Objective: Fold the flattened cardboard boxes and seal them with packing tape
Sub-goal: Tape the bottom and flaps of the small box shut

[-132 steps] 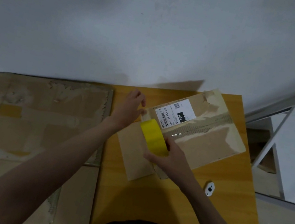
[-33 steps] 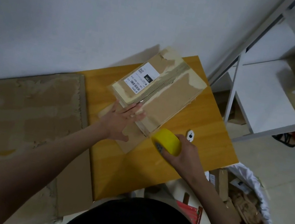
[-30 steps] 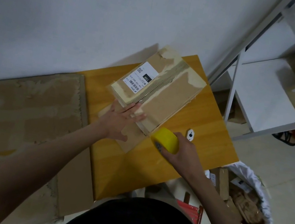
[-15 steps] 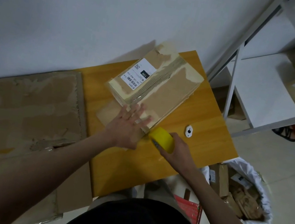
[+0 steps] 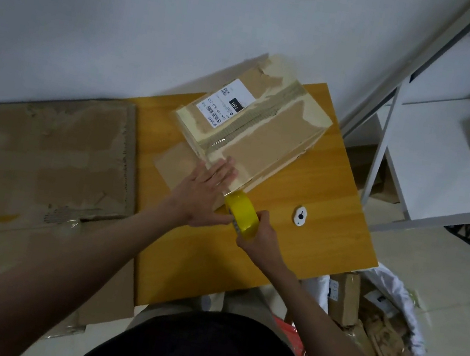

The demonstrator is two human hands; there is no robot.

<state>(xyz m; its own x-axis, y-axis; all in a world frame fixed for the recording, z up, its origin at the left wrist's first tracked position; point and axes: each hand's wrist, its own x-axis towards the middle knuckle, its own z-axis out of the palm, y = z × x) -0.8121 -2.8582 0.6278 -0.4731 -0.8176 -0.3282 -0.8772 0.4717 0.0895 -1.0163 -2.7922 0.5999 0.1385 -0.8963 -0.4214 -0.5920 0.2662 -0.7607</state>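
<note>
Where the table (image 5: 327,235) meets the wall (image 5: 130,18): box (image 5: 265,142) at 12 o'clock.
Left hand (image 5: 202,194): flat on box.
Right hand (image 5: 260,239): grips tape roll (image 5: 241,212).
Shelf (image 5: 432,156): 2 o'clock.

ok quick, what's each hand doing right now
Left hand: open, fingers flat, pressing on the cardboard box.
Right hand: closed around the yellow tape roll.

Orange wooden table (image 5: 317,255) — on it a taped cardboard box (image 5: 268,140) and small white gadget (image 5: 301,215).
</note>
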